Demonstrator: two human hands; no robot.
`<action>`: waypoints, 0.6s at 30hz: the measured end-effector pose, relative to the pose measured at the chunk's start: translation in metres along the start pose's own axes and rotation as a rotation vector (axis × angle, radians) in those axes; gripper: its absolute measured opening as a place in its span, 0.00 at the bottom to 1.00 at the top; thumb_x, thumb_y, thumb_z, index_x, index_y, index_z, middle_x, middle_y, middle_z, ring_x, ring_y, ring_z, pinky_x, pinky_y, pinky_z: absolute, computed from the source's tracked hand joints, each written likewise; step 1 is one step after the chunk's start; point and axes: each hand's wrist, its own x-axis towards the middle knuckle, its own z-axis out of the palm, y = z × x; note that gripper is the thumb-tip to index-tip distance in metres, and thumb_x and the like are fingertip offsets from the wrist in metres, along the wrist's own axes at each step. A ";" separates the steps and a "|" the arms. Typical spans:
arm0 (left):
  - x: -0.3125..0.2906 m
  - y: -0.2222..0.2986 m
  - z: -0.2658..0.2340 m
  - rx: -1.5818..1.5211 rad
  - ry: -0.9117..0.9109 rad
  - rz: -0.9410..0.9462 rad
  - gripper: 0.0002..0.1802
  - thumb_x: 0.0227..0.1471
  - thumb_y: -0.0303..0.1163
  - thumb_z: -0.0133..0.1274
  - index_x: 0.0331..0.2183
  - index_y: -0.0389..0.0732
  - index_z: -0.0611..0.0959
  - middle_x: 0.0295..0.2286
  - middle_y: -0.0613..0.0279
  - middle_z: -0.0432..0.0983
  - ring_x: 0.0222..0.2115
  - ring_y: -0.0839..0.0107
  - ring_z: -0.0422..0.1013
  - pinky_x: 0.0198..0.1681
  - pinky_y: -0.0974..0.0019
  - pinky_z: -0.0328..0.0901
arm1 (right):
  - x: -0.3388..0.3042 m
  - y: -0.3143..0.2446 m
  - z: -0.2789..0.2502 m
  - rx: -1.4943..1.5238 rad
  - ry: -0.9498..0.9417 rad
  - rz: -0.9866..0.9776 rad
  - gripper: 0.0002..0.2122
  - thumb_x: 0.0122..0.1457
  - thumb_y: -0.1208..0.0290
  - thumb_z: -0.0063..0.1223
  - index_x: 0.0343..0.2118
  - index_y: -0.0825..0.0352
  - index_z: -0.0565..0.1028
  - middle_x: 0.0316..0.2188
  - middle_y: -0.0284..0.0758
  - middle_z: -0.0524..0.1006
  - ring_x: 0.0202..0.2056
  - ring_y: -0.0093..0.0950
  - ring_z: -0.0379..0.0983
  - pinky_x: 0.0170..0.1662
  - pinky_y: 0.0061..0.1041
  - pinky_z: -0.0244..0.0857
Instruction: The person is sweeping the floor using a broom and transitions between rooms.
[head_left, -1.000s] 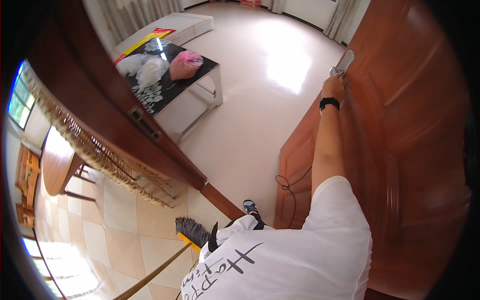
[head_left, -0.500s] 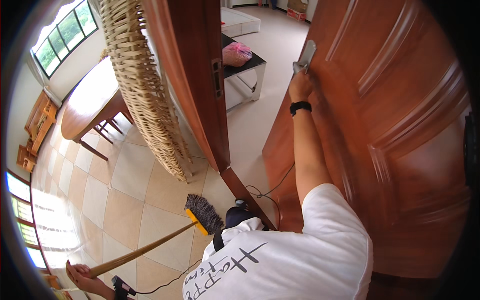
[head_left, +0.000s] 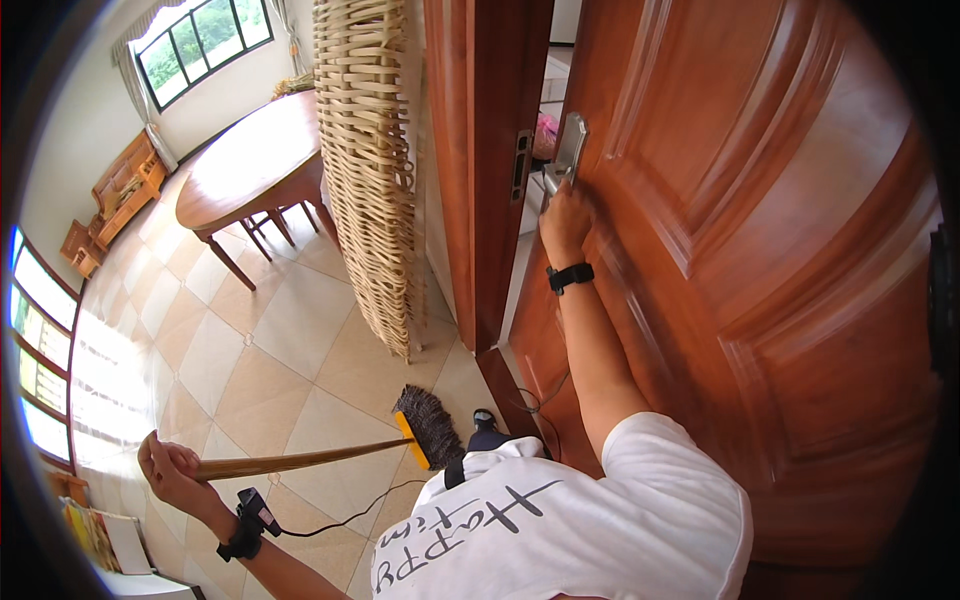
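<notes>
My right hand [head_left: 567,222] grips the silver door handle [head_left: 571,142] on a panelled red-brown wooden door [head_left: 640,260]. The door stands ajar, with a narrow gap between it and the door frame [head_left: 495,200]. At the lower left, my left hand [head_left: 178,476] is closed round the wooden stick of a broom [head_left: 300,463]. The stick slopes towards my body. The broom's dark bristle head [head_left: 434,428], with its yellow base, rests on the tiled floor beside my foot.
A woven wicker piece [head_left: 365,170] stands left of the door frame. Beyond it are an oval wooden table [head_left: 245,170] and a wooden bench [head_left: 130,190] by the wall. A thin black cable [head_left: 350,520] runs from my left wrist. Through the gap shows a pink bag [head_left: 545,135].
The door has swung towards its frame with my right hand on the handle, and the opening has narrowed. My left hand still holds the broom. The view has shifted.
</notes>
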 end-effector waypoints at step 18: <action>0.010 -0.005 -0.023 -0.037 0.011 -0.077 0.05 0.45 0.27 0.43 0.25 0.35 0.70 0.09 0.70 0.56 0.08 0.83 0.52 0.10 0.80 0.50 | -0.026 -0.028 0.012 0.027 -0.123 -0.071 0.11 0.45 0.75 0.42 0.34 0.67 0.66 0.29 0.44 0.70 0.31 0.39 0.68 0.33 0.34 0.62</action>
